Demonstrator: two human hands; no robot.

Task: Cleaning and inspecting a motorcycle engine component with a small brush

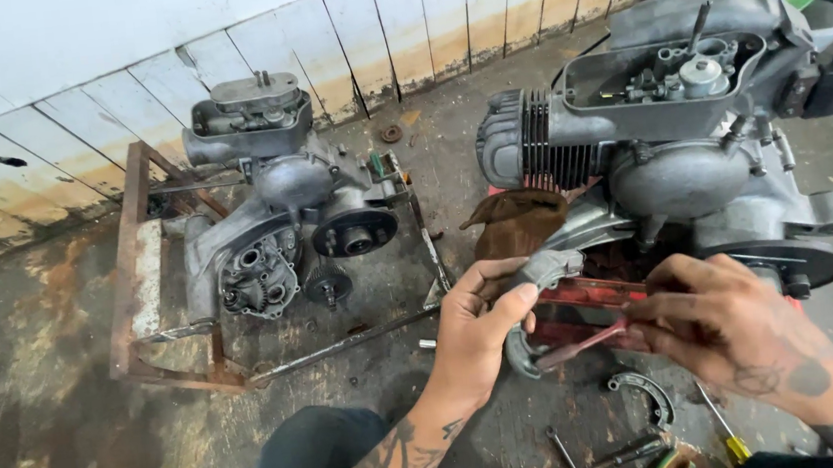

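Observation:
My left hand [480, 324] grips a curved grey metal brake shoe [541, 273], thumb on top, its lower end showing near my wrist. My right hand [736, 331] pinches a red-handled tool [587, 342] whose tip meets the shoe. Both hands are in front of a grey scooter engine [679, 131] with a finned cylinder, resting on a red stand [593, 294]. A brown rag [516, 220] lies against the engine's left side.
A second, partly stripped engine [279, 211] sits in a rusty metal frame [139, 278] at the left, by a white plank wall [219, 40]. Another brake shoe [647, 395], a wrench [561, 450] and a yellow-handled screwdriver [727, 433] lie on the stained concrete floor. My dark knee [321, 458] is at the bottom.

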